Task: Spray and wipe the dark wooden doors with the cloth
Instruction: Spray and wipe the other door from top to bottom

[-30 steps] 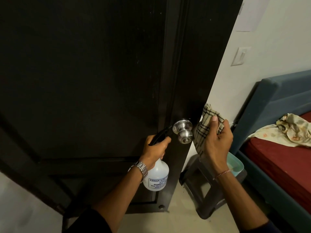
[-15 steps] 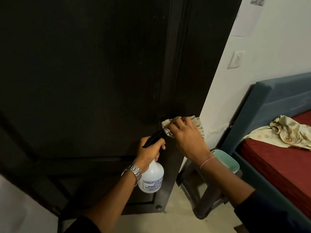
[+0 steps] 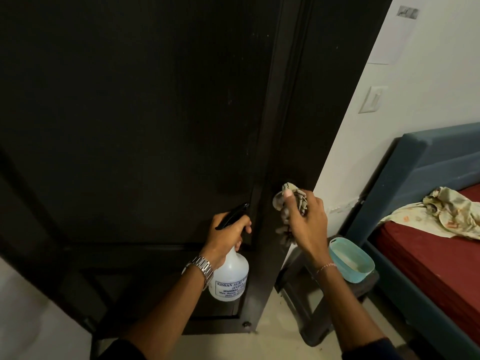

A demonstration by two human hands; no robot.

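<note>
Two hands at the dark wooden door [image 3: 135,113], left hand [image 3: 228,233] gripping a white spray bottle [image 3: 230,278] by its black trigger head; right hand [image 3: 305,220] clutching the checked cloth [image 3: 293,197] bunched against the door's edge stile, stool with teal tub [image 3: 352,259] beside

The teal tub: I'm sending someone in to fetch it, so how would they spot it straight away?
Find the dark wooden door and look right of its free edge, toward the blue bed frame. Low in that gap stands a dark stool, and the teal tub sits on it: the only pale blue-green, shallow, rounded container around.
</note>
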